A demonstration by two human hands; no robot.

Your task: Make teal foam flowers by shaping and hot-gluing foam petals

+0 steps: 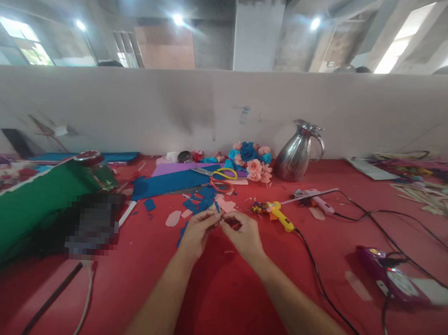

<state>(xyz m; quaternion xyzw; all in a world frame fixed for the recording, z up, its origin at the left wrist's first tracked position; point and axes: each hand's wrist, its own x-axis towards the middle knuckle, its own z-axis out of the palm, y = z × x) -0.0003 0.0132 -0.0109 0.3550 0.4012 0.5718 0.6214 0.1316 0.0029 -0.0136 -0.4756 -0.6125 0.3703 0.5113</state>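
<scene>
Both hands meet over the red tabletop (216, 288). My left hand (197, 231) and my right hand (242, 234) pinch their fingertips together on a small piece between them, too tiny and blurred to name. Just beyond the fingers lie blue paper scraps (201, 201) and pale pink petal cut-outs (227, 205). A yellow glue gun (280, 215) rests to the right of my right hand, its black cord trailing toward me. Yellow-handled scissors (223, 173) and orange-handled scissors (221, 185) lie farther back on blue and purple sheets (170, 182).
A cluster of pink and blue paper flowers (252, 161) sits by a steel jug (299, 152) against the grey wall. A purple device (387, 278) with cables lies at right. A green box (24, 211) and a dark blurred object stand at left.
</scene>
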